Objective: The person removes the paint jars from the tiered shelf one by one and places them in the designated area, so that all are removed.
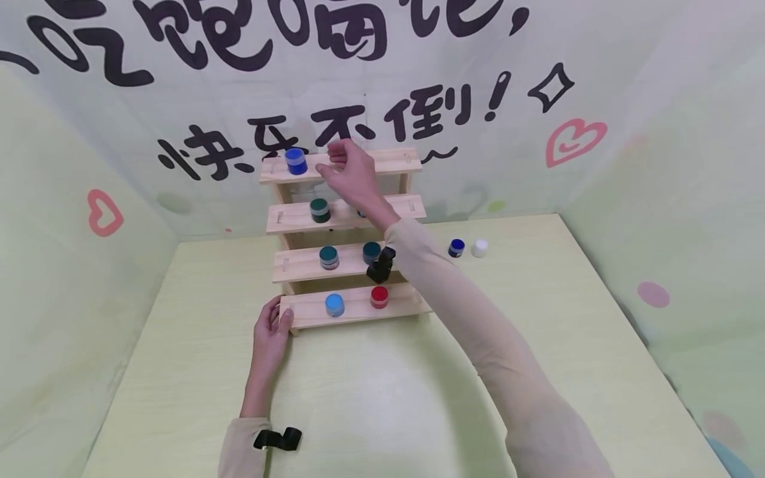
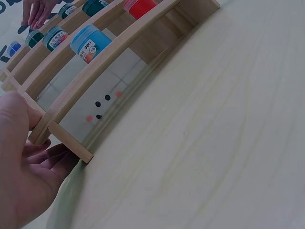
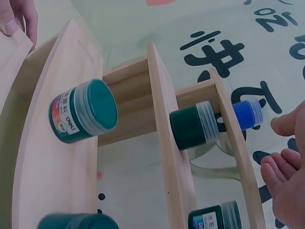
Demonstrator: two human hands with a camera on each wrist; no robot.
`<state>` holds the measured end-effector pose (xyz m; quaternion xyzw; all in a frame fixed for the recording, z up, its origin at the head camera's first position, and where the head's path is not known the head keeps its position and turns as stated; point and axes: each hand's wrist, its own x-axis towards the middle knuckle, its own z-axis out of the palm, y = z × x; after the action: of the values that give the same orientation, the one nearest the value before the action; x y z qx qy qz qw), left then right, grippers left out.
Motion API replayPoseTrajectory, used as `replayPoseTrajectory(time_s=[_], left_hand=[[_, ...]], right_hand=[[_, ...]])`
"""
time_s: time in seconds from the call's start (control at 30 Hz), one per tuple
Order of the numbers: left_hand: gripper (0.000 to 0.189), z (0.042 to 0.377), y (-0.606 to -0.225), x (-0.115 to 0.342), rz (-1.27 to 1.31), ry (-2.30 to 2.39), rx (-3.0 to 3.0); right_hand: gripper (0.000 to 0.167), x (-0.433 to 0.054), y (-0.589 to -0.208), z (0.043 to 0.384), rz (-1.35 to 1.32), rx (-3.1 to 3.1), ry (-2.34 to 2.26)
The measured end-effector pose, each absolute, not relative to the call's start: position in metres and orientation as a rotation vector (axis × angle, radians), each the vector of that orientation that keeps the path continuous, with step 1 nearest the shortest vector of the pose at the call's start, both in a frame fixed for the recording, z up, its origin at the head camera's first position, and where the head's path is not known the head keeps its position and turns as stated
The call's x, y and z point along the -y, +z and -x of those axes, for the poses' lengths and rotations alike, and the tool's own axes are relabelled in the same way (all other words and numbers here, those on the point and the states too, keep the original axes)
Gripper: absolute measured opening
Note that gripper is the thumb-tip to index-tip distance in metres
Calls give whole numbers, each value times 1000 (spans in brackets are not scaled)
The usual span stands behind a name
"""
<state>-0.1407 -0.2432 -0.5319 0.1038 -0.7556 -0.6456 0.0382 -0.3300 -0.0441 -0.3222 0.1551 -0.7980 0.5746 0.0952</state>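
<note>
A four-step wooden display rack (image 1: 301,254) stands on the table with jars of paint on its steps. My left hand (image 1: 272,330) grips the left end of its lowest step, thumb on top and fingers beneath. Over the top step is my right hand (image 1: 352,171), thumb and fingers apart with nothing between them. A blue jar (image 1: 296,161) sits just left of it, apart from the fingers. Lower down are a dark green jar (image 1: 320,210), two teal jars (image 1: 329,257), a light blue jar (image 1: 335,305) and a red jar (image 1: 379,297). My right forearm partly hides another second-step jar (image 2: 67,10).
To the right of the rack, a dark blue jar (image 1: 457,248) and a white jar (image 1: 480,248) stand on the pale table (image 1: 370,398). Behind it hangs a light cloth backdrop (image 1: 496,179) with black lettering; similar walls close in both sides.
</note>
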Motion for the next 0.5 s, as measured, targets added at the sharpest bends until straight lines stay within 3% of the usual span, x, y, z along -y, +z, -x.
replayPoseTrajectory(time_s=[0.5], left_hand=[[51,140,-533,243,-284,-1993,2289]], right_hand=[[42,79,-324,338,-513,2408,1637]])
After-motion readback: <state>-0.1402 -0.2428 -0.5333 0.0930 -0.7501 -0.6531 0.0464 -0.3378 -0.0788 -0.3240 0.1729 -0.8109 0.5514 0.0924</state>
